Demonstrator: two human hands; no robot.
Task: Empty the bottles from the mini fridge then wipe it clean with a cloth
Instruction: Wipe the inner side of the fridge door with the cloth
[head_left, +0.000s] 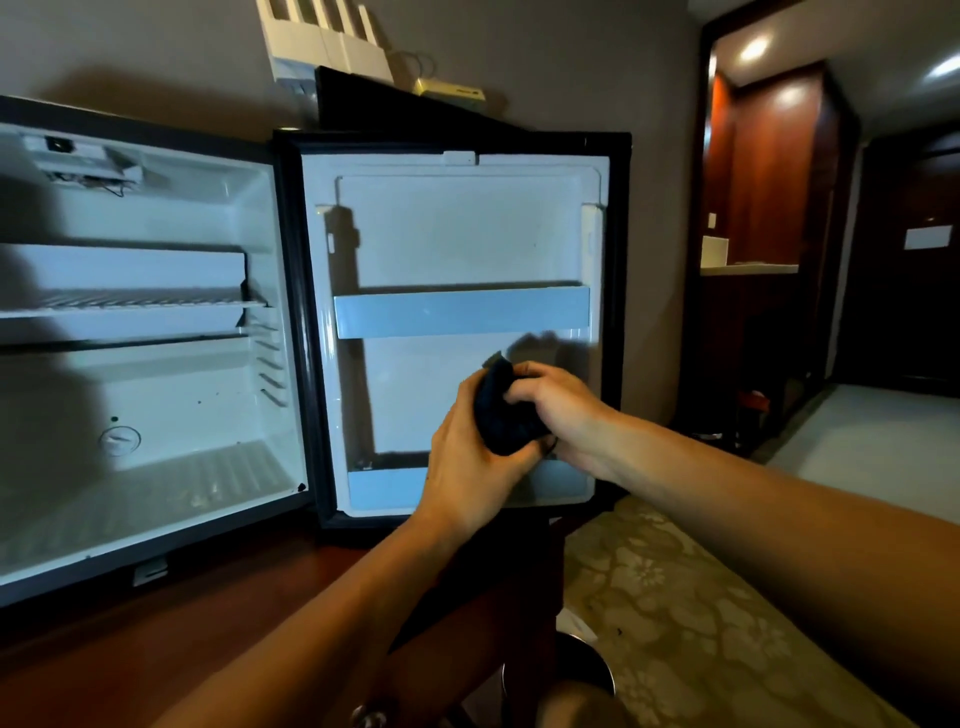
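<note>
A grey wall (545, 62) backs the reddish wooden worktop (156, 639); floral carpet (675, 597) runs toward a wood-panelled doorway (769, 171) under ceiling lights (753, 49).

White mini fridge (156, 426) interior, black frame; dark navy cloth (506, 410); beige floral carpet (675, 597).

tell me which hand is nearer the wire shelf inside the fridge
Left. The left hand grips the dark cloth on the side toward the wire shelf; the right hand grips it farther right, before the open door.
</note>
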